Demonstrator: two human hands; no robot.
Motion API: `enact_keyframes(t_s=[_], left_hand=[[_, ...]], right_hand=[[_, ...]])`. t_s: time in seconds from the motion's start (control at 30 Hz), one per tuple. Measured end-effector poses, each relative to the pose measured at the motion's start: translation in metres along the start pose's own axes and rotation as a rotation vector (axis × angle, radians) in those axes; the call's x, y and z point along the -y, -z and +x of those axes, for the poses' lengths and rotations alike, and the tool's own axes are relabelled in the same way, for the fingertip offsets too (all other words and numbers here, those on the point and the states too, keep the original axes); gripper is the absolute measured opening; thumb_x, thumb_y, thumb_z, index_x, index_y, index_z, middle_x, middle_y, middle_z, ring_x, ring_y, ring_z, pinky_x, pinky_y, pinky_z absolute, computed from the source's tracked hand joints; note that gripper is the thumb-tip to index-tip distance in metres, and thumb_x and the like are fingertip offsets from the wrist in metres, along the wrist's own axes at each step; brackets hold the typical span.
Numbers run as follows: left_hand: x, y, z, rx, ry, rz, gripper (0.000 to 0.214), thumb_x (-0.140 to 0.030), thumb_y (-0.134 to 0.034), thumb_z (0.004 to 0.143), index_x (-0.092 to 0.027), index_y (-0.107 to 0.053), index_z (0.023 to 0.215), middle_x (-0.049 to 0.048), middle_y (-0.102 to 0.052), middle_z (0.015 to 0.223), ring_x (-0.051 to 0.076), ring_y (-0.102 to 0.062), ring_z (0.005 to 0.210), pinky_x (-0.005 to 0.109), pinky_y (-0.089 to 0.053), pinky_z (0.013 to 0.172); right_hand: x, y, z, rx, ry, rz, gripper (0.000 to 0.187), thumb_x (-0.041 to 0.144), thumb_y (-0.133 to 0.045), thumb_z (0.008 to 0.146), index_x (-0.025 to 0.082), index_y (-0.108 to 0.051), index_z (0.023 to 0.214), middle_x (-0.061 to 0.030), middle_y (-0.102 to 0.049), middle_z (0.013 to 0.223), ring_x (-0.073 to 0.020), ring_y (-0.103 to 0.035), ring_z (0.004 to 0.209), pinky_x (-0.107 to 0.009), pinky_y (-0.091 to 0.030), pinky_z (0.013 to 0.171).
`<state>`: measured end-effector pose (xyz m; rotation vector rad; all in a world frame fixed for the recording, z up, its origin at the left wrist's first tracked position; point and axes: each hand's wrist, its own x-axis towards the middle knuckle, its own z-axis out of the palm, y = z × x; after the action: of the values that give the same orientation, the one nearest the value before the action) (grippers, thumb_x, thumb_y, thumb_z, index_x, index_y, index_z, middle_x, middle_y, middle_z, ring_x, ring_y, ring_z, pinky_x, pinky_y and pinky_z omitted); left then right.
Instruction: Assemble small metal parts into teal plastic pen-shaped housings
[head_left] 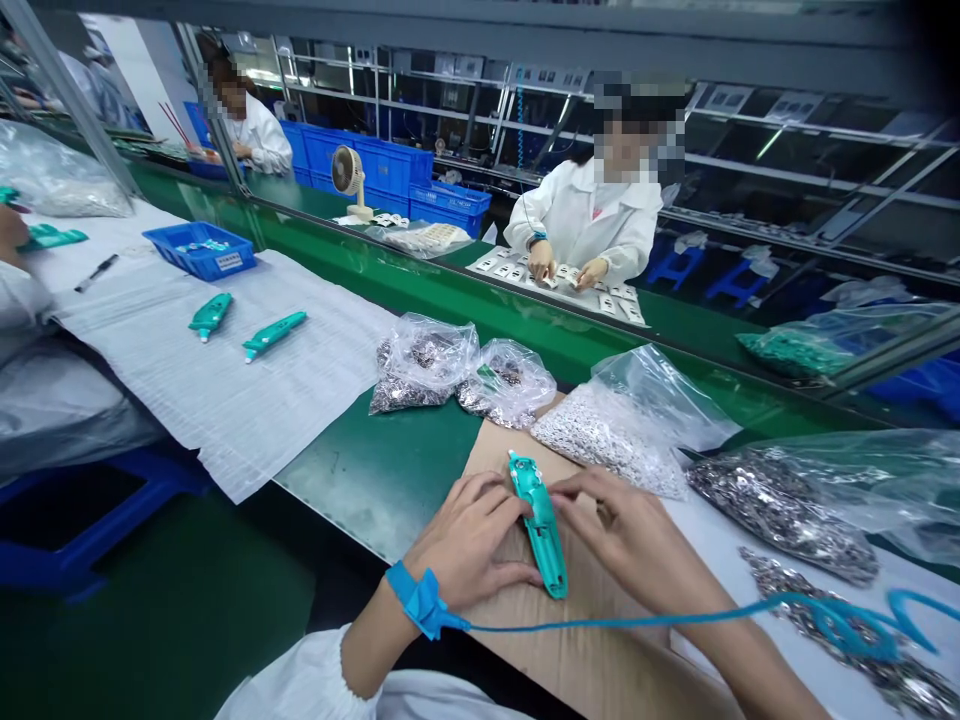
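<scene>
A teal plastic housing (538, 525) lies on a brown cardboard sheet (600, 650) in front of me. My left hand (469, 540) wraps its fingers round the housing's left side and wears a blue wrist strap (420, 600) with a coiled blue cord (750, 612). My right hand (630, 540) pinches at the housing's right edge with its fingertips together; what they hold, if anything, is too small to see.
Clear bags of small metal parts (424, 365) (780, 515) and white parts (607, 430) lie beyond the cardboard. Two more teal housings (210, 315) (274, 335) and a blue tray (201, 250) rest on white foam at left. Workers in white coats (592, 220) sit across the green conveyor (450, 290).
</scene>
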<state>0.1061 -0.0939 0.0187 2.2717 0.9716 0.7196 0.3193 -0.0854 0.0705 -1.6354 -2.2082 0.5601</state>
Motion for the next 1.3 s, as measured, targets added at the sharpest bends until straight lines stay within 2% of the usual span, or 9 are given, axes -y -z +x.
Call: enact_keyframes(t_s=[0.13,0.2,0.3,0.47,0.73,0.93,1.03,1.13,1.3], left_hand=[[-0.003,0.001,-0.001,-0.021,0.011,-0.010,0.050,-0.059,-0.070,0.077,-0.027,-0.059,0.114,0.0062,-0.064,0.118,0.029,-0.045,0.129,0.045,-0.035,0.108],[-0.003,0.001,-0.002,-0.029,0.026,-0.005,0.049,-0.057,-0.072,0.076,-0.026,-0.059,0.112,0.0055,-0.064,0.118,0.028,-0.045,0.129,0.043,-0.037,0.107],[-0.003,0.002,-0.005,-0.041,0.056,0.000,0.047,-0.055,-0.073,0.077,-0.025,-0.059,0.110,0.0053,-0.065,0.115,0.028,-0.045,0.127,0.042,-0.039,0.106],[-0.004,0.003,-0.006,-0.044,0.091,-0.018,0.045,-0.055,-0.071,0.079,-0.025,-0.059,0.110,0.0056,-0.065,0.112,0.029,-0.046,0.126,0.044,-0.040,0.105],[-0.003,0.001,-0.005,-0.037,0.076,-0.027,0.043,-0.050,-0.075,0.077,-0.025,-0.060,0.108,0.0047,-0.065,0.114,0.028,-0.045,0.127,0.042,-0.038,0.106],[0.000,0.002,-0.004,-0.041,0.068,-0.021,0.044,-0.049,-0.076,0.076,-0.026,-0.058,0.108,0.0037,-0.064,0.115,0.027,-0.044,0.128,0.042,-0.039,0.105],[0.000,0.002,-0.004,-0.036,0.049,-0.016,0.044,-0.050,-0.075,0.076,-0.026,-0.058,0.108,0.0037,-0.064,0.118,0.027,-0.043,0.128,0.042,-0.039,0.105],[0.001,0.002,-0.005,-0.013,0.017,0.002,0.049,-0.058,-0.073,0.075,-0.025,-0.057,0.108,0.0038,-0.063,0.117,0.028,-0.042,0.129,0.043,-0.036,0.107],[0.002,0.000,-0.003,0.031,-0.026,0.047,0.061,-0.070,-0.068,0.070,-0.026,-0.059,0.111,0.0067,-0.059,0.118,0.030,-0.041,0.129,0.047,-0.035,0.108]], right_hand=[[0.010,0.023,0.069,-0.126,0.036,-0.226,0.031,0.034,-0.044,0.096,0.024,-0.070,0.111,-0.0058,-0.071,0.113,-0.0237,-0.065,0.103,-0.033,-0.049,0.087],[0.014,0.025,0.113,-0.053,-0.005,-0.323,0.033,0.023,-0.042,0.097,0.022,-0.068,0.118,-0.0059,-0.069,0.119,-0.0231,-0.061,0.116,-0.031,-0.044,0.096],[0.019,0.016,0.165,0.054,-0.029,-0.358,0.020,0.022,-0.056,0.093,0.020,-0.072,0.104,-0.0078,-0.071,0.110,-0.0225,-0.065,0.106,-0.033,-0.048,0.092],[0.016,-0.004,0.191,0.200,-0.049,-0.454,0.023,0.033,-0.061,0.094,0.016,-0.064,0.109,-0.0069,-0.065,0.111,-0.0191,-0.064,0.096,-0.040,-0.054,0.084],[0.011,0.006,0.183,0.151,-0.028,-0.483,0.022,0.030,-0.057,0.095,0.017,-0.066,0.110,-0.0093,-0.067,0.112,-0.0226,-0.063,0.104,-0.041,-0.050,0.088],[0.026,0.024,0.170,0.045,-0.036,-0.448,0.022,0.019,-0.054,0.090,0.019,-0.070,0.105,-0.0136,-0.071,0.105,-0.0281,-0.065,0.100,-0.031,-0.045,0.075],[0.033,0.044,0.136,0.023,-0.006,-0.417,0.018,0.023,-0.052,0.092,0.021,-0.068,0.102,-0.0094,-0.072,0.097,-0.0248,-0.066,0.092,-0.028,-0.042,0.069],[0.030,0.055,0.082,0.030,0.086,-0.296,0.018,0.031,-0.049,0.096,0.024,-0.066,0.097,-0.0040,-0.072,0.089,-0.0210,-0.066,0.082,-0.028,-0.041,0.067],[0.003,0.025,0.002,0.153,0.128,-0.055,0.018,0.031,-0.046,0.097,0.024,-0.062,0.092,-0.0044,-0.068,0.096,-0.0200,-0.065,0.087,-0.031,-0.047,0.075]])
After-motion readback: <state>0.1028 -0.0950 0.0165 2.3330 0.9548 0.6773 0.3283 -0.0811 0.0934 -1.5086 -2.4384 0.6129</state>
